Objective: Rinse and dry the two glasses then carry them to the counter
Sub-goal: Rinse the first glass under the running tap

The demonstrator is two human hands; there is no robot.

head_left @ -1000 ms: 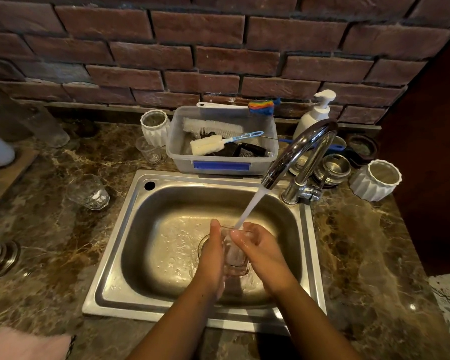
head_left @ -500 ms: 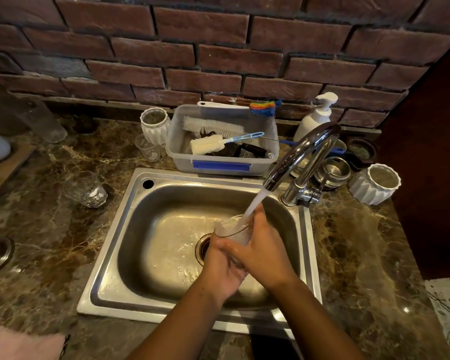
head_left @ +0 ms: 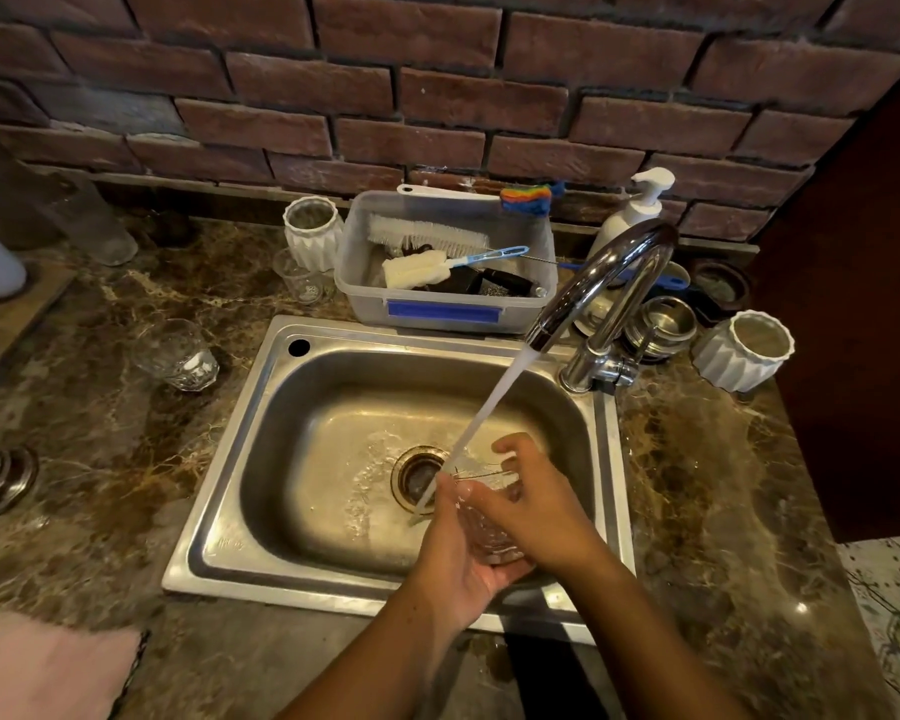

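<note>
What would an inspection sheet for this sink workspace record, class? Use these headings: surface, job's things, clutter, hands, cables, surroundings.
Surface: brown marble counter, steel sink, tap running.
Job's things: one glass tilted under the stream; second glass on the counter, left of the sink.
Clutter: brush tub, soap dispenser, white ribbed cups, pink cloth.
Hands: left hand cradles the glass; right hand grips its rim.
Cables: nothing seen.
Surroundings: brick wall.
</note>
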